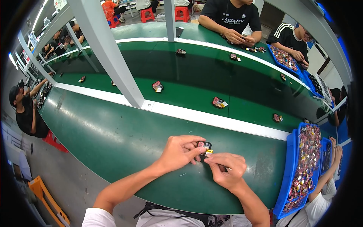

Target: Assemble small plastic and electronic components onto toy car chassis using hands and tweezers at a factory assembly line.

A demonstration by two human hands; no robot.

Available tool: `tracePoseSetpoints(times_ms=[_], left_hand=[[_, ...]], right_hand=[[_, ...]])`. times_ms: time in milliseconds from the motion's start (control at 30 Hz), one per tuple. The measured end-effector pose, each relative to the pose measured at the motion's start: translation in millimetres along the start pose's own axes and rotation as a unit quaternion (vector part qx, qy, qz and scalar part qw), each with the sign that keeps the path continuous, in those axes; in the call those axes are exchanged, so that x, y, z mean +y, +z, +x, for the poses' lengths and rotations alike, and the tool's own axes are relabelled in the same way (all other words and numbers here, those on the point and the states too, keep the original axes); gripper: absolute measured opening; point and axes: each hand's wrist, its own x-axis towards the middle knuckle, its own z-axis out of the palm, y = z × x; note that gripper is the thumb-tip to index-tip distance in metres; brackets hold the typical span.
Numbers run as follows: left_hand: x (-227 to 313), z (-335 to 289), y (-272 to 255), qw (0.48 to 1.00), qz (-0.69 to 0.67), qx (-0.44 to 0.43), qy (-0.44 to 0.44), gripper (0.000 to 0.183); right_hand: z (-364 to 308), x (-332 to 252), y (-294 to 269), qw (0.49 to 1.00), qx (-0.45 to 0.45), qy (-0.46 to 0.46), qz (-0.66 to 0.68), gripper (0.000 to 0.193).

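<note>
I see my two bare forearms, short white sleeves at the shoulders, a white shirt below, and a dark strap across its front; no gloves, rings or watch.

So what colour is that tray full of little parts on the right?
The tray is bright blue, clearest in the head view, at the table's right edge.
</note>
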Motion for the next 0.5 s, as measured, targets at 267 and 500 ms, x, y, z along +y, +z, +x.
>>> tracePoseSetpoints(times_ms=[267, 500], left_hand=[[-10, 3, 8, 0.999, 0.015, 0.022, 0.019, 0.025], [-7, 47, -16, 0.999, 0.033, 0.040, -0.010, 0.021]], right_hand=[[-5, 6, 3, 0.999, 0.013, -0.045, -0.017, 0.016], [0, 12, -4, 0.998, 0.057, 0.007, -0.015, 0.019]])
